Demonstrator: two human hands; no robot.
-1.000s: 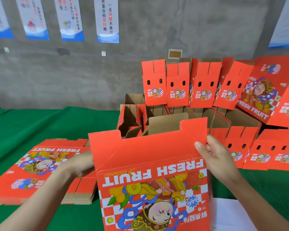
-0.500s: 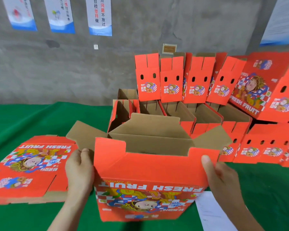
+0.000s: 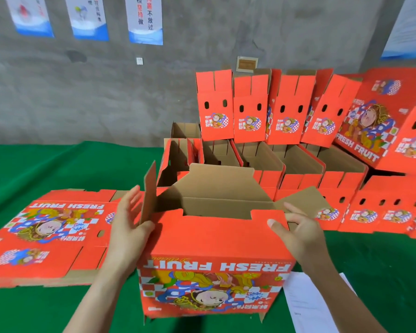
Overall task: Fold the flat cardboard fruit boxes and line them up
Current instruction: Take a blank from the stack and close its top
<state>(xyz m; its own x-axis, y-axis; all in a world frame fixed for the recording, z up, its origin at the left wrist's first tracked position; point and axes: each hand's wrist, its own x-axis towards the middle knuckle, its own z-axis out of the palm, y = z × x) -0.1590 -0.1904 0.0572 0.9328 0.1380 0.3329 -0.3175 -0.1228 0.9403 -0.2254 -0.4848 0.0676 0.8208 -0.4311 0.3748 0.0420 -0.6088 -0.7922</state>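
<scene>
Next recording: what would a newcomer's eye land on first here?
The bright red half-folded box at centre, top flaps open, left hand against its raised side flap and right hand pinching the front edge. Behind it stand rows of folded boxes; a flat stack lies left on the green cloth.

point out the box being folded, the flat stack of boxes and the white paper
box being folded (image 3: 214, 236): head view, red near flap
flat stack (image 3: 41, 239): head view, printed top face
white paper (image 3: 305, 304): head view, middle of sheet
</scene>
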